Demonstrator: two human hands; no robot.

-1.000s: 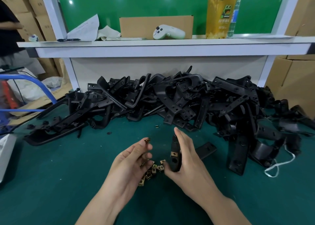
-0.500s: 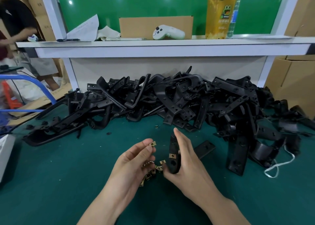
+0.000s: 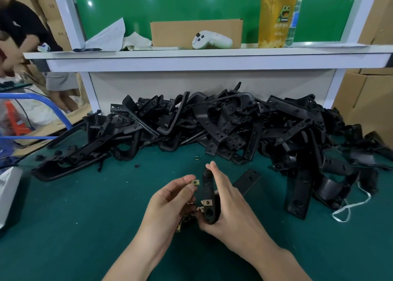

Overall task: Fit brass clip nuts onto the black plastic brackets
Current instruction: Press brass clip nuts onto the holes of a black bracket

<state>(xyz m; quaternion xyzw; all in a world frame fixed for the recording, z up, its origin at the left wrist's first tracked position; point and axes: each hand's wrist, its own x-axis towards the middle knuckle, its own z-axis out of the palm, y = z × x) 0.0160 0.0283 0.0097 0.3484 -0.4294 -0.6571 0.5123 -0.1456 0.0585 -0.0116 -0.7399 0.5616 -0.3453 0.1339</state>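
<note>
A person stands at a green-covered surface (image 3: 85, 217), seen from their own eye level looking down. Their two hands are close together but not touching, each closed on its own part.

The left hand (image 3: 170, 204) pinches a small brass clip nut (image 3: 194, 182) between thumb and forefinger, raised just beside the upper half of a bracket. The right hand (image 3: 229, 206) wraps around that black plastic bracket (image 3: 206, 185), holding it nearly upright with the thumb at its lower end and the fingers along its far side. One fitted clip nut (image 3: 207, 202) already sits on the bracket's lower part, above a round hole.

A little heap of loose clip nuts (image 3: 183, 222) lies on the surface, partly hidden beneath the hands. Behind them a big tangled pile of brackets (image 3: 234, 127) runs along the back, and a stray nut (image 3: 197, 158) lies alone in front of it. A white shelf (image 3: 191, 54) above carries a tall yellow drink cup (image 3: 276, 16).

The nut appears ready to slide onto the bracket's edge. It is held only by its tip, so a skewed push could make it spring out and drop among the loose ones. If it goes on crooked, its hole may miss the bracket's hole. A hard shove could also twist the bracket in the right hand's light grip.
</note>
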